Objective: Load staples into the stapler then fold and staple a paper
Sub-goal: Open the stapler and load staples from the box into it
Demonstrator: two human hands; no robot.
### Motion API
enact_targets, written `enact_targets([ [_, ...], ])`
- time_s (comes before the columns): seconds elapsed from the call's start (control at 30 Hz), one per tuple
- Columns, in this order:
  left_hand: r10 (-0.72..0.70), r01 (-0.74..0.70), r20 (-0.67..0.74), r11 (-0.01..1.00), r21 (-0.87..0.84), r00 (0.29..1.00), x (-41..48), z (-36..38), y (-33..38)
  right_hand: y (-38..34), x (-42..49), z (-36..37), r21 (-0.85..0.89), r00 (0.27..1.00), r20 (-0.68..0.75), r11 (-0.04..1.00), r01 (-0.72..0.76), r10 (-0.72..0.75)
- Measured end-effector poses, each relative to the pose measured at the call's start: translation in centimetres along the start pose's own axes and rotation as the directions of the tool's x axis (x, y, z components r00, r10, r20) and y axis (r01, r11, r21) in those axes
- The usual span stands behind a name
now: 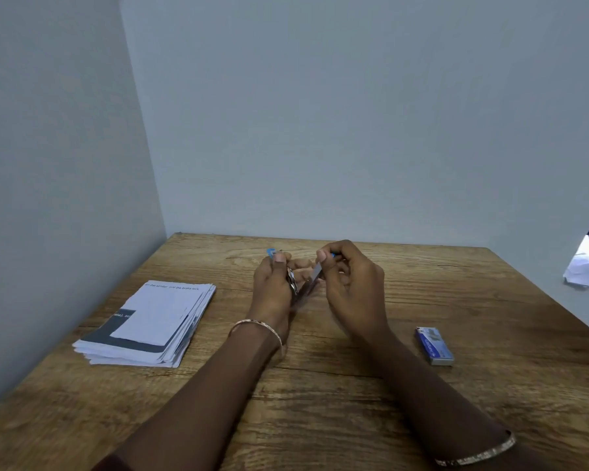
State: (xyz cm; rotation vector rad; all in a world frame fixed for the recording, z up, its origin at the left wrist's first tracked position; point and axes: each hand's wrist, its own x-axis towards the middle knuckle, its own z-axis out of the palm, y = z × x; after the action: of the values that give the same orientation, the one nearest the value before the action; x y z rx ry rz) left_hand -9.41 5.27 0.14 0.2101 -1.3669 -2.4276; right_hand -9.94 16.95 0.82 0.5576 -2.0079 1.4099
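Left grip (272, 287) grasps stapler (292, 283) | right grip (351, 283) pinches its top | blue, swung open

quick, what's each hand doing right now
left hand: grips one end of the stapler
right hand: pinches the stapler's other end

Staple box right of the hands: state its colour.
The staple box is blue with grey sides, clearest in the head view.

I see a wooden tabletop (320, 419) in a corner between the grey left wall (65, 164) and back wall (354, 113). Crumpled white sheets (585, 273) lie beyond its right edge.
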Motion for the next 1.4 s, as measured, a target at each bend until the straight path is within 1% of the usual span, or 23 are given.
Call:
enact_targets([
  [0.1,-0.071,0.069,-0.001,0.976,-0.207,0.997,1.1,-1.0,1.3,0.1,0.0,-0.4,-0.035,0.999,0.019,0.999,0.029,-0.028],
  [0.2,-0.132,0.137,0.039,0.918,-0.371,0.99,1.7,-2.0,2.4,0.2,-0.3,-0.8,-0.06,0.986,0.158,0.996,0.065,-0.055],
  [0.23,-0.151,0.164,0.063,0.901,-0.402,0.987,1.7,-2.2,2.6,0.2,-0.4,-0.8,-0.061,0.979,0.196,0.996,0.071,-0.058],
  [0.3,-0.158,0.193,0.119,0.887,-0.418,0.98,1.7,-2.3,2.7,0.1,-0.5,-0.6,-0.071,0.969,0.235,0.993,0.099,-0.08],
  [0.37,-0.158,0.227,0.197,0.885,-0.407,0.968,1.7,-2.3,2.5,-0.1,-0.6,-0.3,-0.094,0.965,0.235,0.985,0.142,-0.116],
  [0.43,-0.172,0.273,0.27,0.875,-0.4,0.947,1.4,-2.1,2.4,-0.4,-0.6,-0.2,-0.114,0.969,0.188,0.976,0.184,-0.161],
  [0.5,-0.198,0.328,0.332,0.856,-0.4,0.922,1.2,-1.9,2.2,-0.7,-0.6,-0.3,-0.151,0.971,0.107,0.962,0.227,-0.213],
  [0.57,-0.215,0.363,0.374,0.847,-0.389,0.902,0.9,-1.6,1.9,-1.0,-0.5,-0.3,-0.193,0.967,0.056,0.947,0.256,-0.25],
  [0.6,-0.224,0.384,0.4,0.84,-0.384,0.889,0.7,-1.5,1.8,-1.1,-0.4,-0.4,-0.213,0.963,0.059,0.939,0.269,-0.262],
  [0.67,-0.26,0.448,0.457,0.813,-0.373,0.851,0.3,-1.2,1.5,-1.0,-0.4,-0.4,-0.262,0.958,0.114,0.922,0.284,-0.263],
  [0.77,-0.304,0.509,0.508,0.794,-0.332,0.806,-0.1,-0.9,1.2,-0.6,-0.5,-0.3,-0.324,0.955,0.205,0.906,0.271,-0.213],
  [0.83,-0.298,0.503,0.507,0.798,-0.333,0.809,0.1,-1.0,0.8,-0.3,-0.5,-0.2,-0.344,0.952,0.216,0.896,0.282,-0.216],
  [1.03,-0.264,0.413,0.425,0.856,-0.31,0.866,-0.2,-0.6,0.5,-0.4,-0.3,-0.3,-0.37,0.938,0.171,0.862,0.346,-0.303],
  [1.17,-0.246,0.382,0.385,0.861,-0.334,0.89,-1.0,-0.1,0.6,0.0,-0.1,-0.3,-0.358,0.926,0.172,0.854,0.376,-0.336],
  [1.4,-0.269,0.371,0.328,0.877,-0.306,0.906,-1.4,0.1,0.6,0.1,0.0,-0.1,-0.339,0.928,0.226,0.869,0.362,-0.298],
])
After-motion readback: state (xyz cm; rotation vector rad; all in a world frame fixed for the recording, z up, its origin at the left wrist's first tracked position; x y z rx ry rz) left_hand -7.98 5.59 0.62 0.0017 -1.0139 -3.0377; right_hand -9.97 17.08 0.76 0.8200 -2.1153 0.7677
